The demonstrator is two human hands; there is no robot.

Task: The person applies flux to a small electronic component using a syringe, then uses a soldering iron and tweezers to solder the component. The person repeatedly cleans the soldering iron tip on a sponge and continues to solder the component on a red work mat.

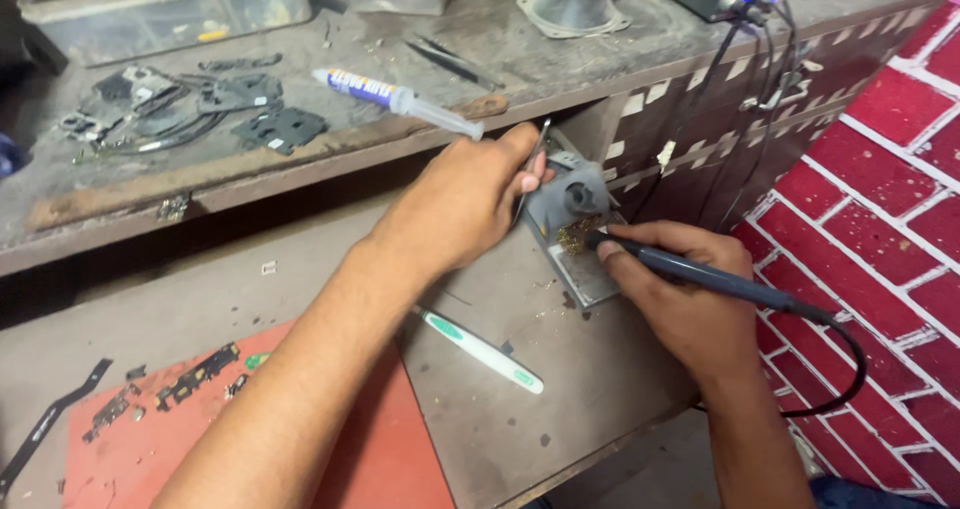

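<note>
My right hand point(690, 304) grips a dark soldering iron point(700, 274) like a pen, its tip pushed into the brass wool of a grey iron stand point(575, 224) at the bench's right edge. A black cable point(850, 354) trails from the iron's rear. My left hand point(465, 204) reaches across the bench and pinches thin metal tweezers point(532, 164) right beside the stand, their points up. Under my left forearm lies a white and green toothbrush point(480, 349).
A red work mat point(140, 449) at lower left carries small black phone parts point(195, 374). On the upper shelf lie a syringe of paste point(400, 99), black brackets point(215, 109), a clear parts box point(165, 9) and a speaker cone point(572, 7). A red brick-pattern wall point(880, 189) stands right.
</note>
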